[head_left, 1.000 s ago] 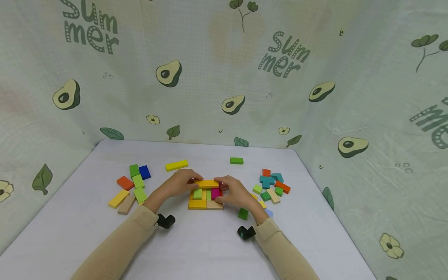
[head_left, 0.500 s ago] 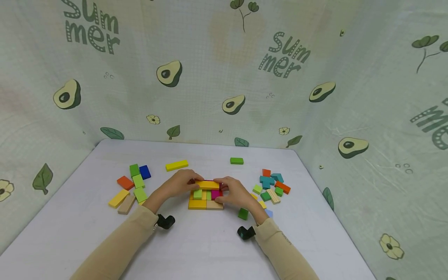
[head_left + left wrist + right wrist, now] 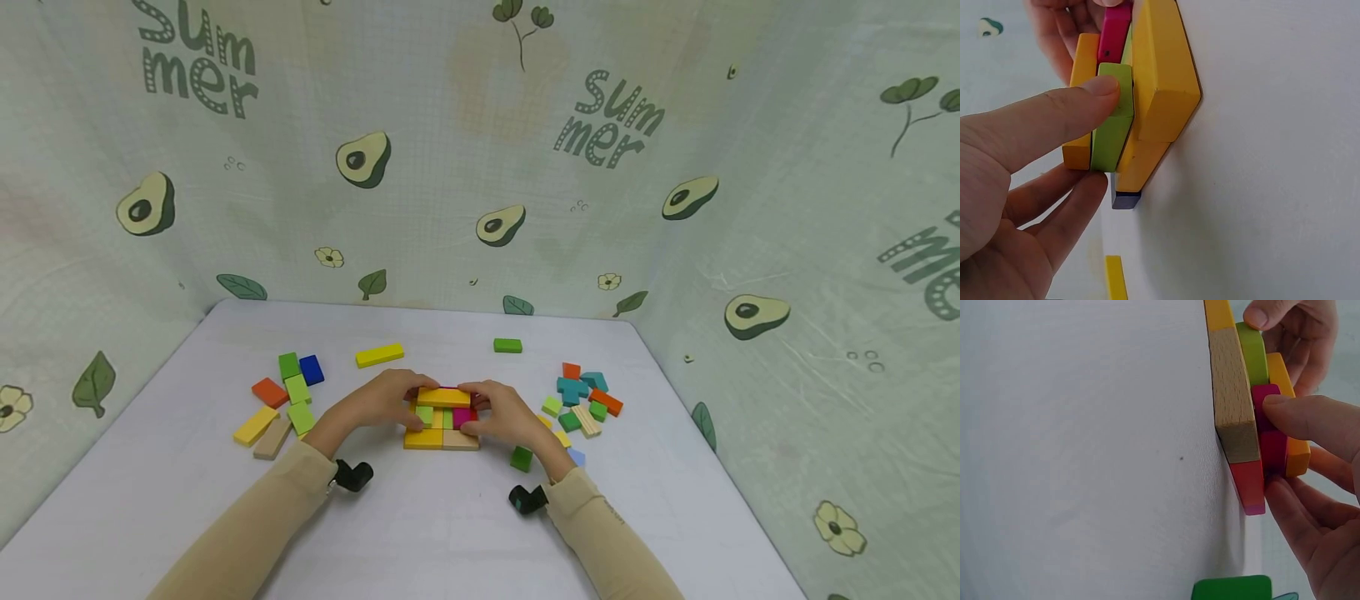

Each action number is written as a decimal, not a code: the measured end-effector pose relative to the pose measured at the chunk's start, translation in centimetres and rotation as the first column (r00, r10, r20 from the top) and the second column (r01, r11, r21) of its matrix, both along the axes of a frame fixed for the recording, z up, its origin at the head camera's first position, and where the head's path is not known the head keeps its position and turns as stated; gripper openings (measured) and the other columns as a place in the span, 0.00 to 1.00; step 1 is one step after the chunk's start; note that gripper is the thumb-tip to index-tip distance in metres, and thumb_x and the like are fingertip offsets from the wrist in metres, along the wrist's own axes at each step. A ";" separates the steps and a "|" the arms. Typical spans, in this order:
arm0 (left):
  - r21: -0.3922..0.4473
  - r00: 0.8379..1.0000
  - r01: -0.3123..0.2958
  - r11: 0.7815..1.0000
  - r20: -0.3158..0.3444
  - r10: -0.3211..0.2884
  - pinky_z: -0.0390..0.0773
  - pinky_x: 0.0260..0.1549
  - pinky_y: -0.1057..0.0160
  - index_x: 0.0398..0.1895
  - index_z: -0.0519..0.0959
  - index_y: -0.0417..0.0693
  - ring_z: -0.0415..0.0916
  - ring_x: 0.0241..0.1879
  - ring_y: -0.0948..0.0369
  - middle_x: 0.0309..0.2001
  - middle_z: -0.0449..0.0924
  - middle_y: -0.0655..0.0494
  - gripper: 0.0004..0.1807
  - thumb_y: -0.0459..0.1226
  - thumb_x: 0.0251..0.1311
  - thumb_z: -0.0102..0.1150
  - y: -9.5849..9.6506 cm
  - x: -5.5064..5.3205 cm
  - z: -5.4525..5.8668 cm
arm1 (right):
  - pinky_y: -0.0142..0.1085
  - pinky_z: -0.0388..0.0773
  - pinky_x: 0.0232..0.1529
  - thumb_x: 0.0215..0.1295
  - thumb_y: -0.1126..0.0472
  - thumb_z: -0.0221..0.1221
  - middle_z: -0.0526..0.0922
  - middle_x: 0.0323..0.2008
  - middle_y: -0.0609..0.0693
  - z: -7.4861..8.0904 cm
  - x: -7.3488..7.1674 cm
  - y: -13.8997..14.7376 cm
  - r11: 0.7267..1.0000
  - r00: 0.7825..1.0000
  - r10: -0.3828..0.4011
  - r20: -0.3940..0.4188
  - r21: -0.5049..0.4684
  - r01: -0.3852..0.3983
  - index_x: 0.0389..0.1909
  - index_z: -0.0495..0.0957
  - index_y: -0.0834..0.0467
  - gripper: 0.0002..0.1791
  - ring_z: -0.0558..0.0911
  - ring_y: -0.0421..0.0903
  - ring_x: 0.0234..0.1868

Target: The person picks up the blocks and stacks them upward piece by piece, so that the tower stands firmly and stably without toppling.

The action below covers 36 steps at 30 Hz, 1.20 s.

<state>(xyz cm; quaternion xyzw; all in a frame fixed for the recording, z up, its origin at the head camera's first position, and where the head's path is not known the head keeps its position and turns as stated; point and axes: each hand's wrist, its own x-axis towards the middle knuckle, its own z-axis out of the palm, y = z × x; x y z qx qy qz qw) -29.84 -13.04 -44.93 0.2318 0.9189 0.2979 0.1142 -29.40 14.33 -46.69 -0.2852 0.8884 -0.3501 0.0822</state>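
Observation:
A low stack of wooden blocks stands mid-table, its bottom layer showing an orange-yellow block (image 3: 423,439) and a bare wood block (image 3: 461,440) in front. On it lie a light green block (image 3: 1112,140) and a magenta block (image 3: 1274,449), with a long orange-yellow block (image 3: 444,397) across the top. My left hand (image 3: 382,400) pinches the light green block, thumb on its near end and fingers at its far end. My right hand (image 3: 510,414) pinches the magenta block likewise at the stack's right side. The stack's back is mostly hidden.
Loose blocks lie left, among them a blue block (image 3: 311,369) and a red-orange block (image 3: 270,392). More lie right, including a teal block (image 3: 572,389) and a dark green block (image 3: 521,458). Behind are a yellow block (image 3: 379,355) and a green block (image 3: 507,345).
My left thumb has moved from the long top block down to the near end of the light green block. The top block has shifted slightly toward me. My right hand stays nearly still.

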 end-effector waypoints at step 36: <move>0.001 0.972 -0.192 0.981 -0.142 0.190 0.75 0.66 0.38 0.75 0.73 0.43 0.73 0.66 0.40 0.68 0.76 0.38 0.31 0.37 0.70 0.69 -7.7 -6.2 -0.1 | 0.41 0.82 0.63 0.67 0.58 0.74 0.81 0.64 0.51 -0.1 0.0 0.0 1.000 1.000 0.003 0.009 -0.015 -0.003 0.75 0.73 0.55 0.36 0.83 0.47 0.57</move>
